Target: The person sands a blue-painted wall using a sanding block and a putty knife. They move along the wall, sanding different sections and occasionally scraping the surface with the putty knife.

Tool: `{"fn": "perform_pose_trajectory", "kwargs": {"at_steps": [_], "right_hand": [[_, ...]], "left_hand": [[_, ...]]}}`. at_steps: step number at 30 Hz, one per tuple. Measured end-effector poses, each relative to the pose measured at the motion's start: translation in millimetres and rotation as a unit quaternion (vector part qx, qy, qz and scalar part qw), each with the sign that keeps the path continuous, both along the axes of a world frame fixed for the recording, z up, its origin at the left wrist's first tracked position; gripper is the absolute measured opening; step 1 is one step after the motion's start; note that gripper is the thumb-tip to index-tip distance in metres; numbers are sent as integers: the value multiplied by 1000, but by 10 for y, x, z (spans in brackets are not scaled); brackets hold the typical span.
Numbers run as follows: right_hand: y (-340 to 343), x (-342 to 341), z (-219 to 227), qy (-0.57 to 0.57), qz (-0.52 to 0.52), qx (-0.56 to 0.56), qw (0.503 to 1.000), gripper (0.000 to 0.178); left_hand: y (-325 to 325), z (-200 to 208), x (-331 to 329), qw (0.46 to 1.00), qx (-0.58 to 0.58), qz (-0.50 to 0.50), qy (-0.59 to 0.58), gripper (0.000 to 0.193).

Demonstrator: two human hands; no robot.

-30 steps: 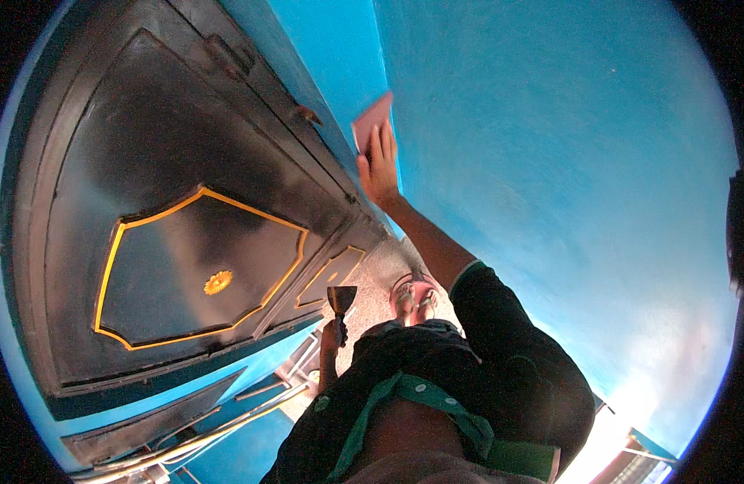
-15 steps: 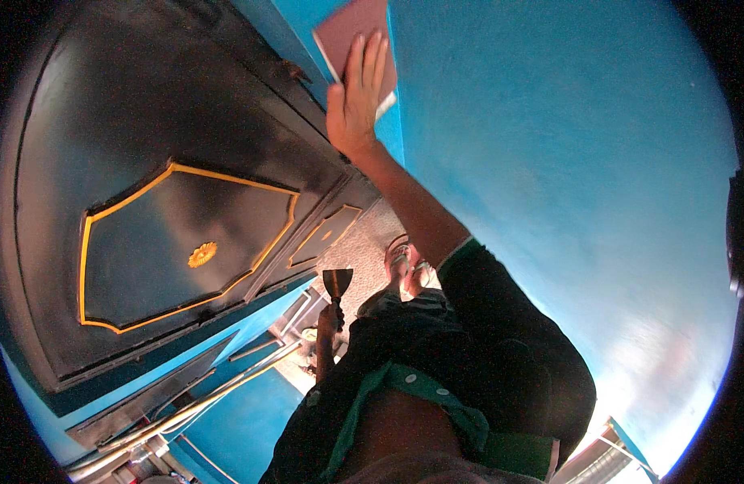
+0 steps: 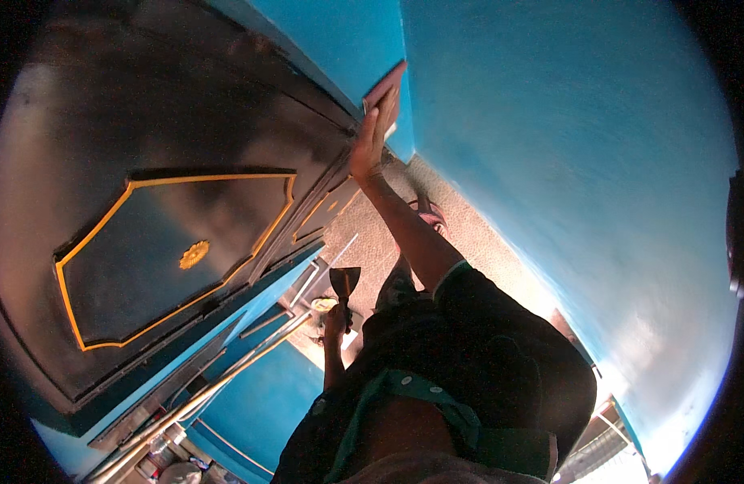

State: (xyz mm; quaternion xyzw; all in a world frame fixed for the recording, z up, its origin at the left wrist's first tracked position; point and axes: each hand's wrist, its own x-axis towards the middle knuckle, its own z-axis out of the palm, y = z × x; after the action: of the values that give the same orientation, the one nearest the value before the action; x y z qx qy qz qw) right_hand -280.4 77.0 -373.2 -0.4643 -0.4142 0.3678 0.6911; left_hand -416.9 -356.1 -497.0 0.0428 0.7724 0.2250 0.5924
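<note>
My right hand is stretched up toward the blue wall corner beside the door. Its fingers lie long and flat along a reddish-brown sheet of sandpaper, pressing it to the narrow blue wall. A pale edge of the sheet shows below the fingers. Lower down, near my body, my left hand is closed around the handle of a putty knife. The knife's wide dark blade points up, away from any surface. Shadow hides part of the left fingers.
A dark door with gold-trimmed panels stands at the left. The broad blue wall fills the right. My foot is on the speckled floor. Long poles and assorted objects lie at the lower left.
My right hand has slid down the narrow wall with the sandpaper, which now appears more edge-on. My view has shifted, showing more floor. The left hand keeps hold of the putty knife.
</note>
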Motion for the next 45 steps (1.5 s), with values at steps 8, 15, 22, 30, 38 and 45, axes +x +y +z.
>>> {"fn": "perform_pose_trajectory", "kwargs": {"at_steps": [8, 15, 22, 30, 38, 45], "right_hand": [[223, 58, -717, 91, -56, 3, 994, 69], [180, 113, -968, 157, 59, -8, 986, 107], [-8, 143, 601, 28, 87, 73, 993, 81], [240, 213, -1071, 99, 24, -52, 993, 95], [189, 202, -1091, 62, 41, -30, 997, 82], [23, 219, 125, -84, 17, -3, 996, 65]], "left_hand": [[47, 28, -25, 996, 18, -60, 56, 39], [22, 169, 1, 996, 25, -41, 71, 43], [-47, 87, 25, 999, 17, -30, 32, 44], [-140, -69, -88, 997, 26, -57, 40, 45], [-247, -61, -107, 998, -59, -6, 16, 36], [-133, -118, -151, 1000, 5, -16, -10, 41]]}}
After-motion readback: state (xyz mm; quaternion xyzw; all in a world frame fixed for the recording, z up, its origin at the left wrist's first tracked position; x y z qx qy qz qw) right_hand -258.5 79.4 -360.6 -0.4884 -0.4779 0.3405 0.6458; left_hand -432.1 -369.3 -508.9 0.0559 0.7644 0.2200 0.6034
